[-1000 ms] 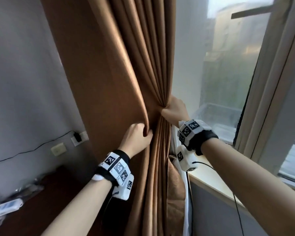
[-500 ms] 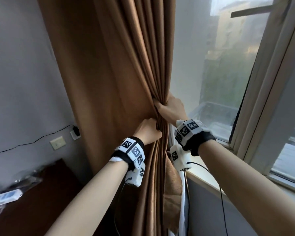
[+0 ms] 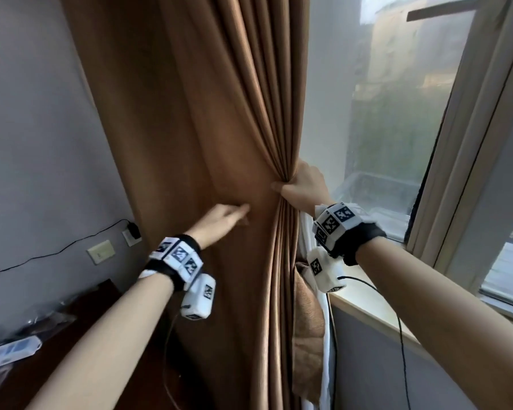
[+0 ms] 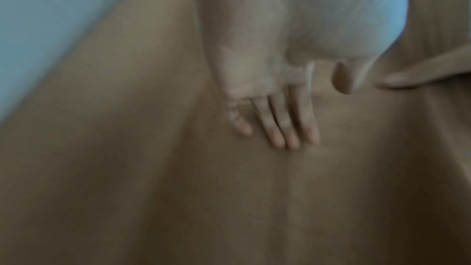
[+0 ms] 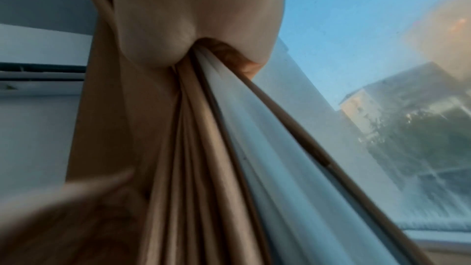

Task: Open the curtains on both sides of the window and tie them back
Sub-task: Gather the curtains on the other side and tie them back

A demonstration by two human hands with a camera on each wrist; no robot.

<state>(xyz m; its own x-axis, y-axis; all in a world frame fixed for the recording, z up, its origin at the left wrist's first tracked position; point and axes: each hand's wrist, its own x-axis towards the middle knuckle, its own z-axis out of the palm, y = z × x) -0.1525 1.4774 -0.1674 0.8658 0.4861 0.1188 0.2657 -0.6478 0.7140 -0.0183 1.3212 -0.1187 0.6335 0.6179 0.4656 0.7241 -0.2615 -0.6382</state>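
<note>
The right hand [image 3: 304,189] clenches the gathered pleats of the brown curtain [image 3: 208,119], fingers wrapped round the bunch at the window [image 3: 397,113] edge. The left hand [image 3: 219,221] lies flat, fingers straight and together, pressing the smooth curtain panel just left of the bunch; it holds nothing. A white lining [image 5: 254,128] runs through the gripped folds. The curtain hangs drawn to the window's left side, against the grey wall [image 3: 27,128]. Both wrists carry white blocks with black square code markers; no readable text. A wall switch [image 3: 100,252] and plugged socket [image 3: 131,233] sit lower left.
</note>
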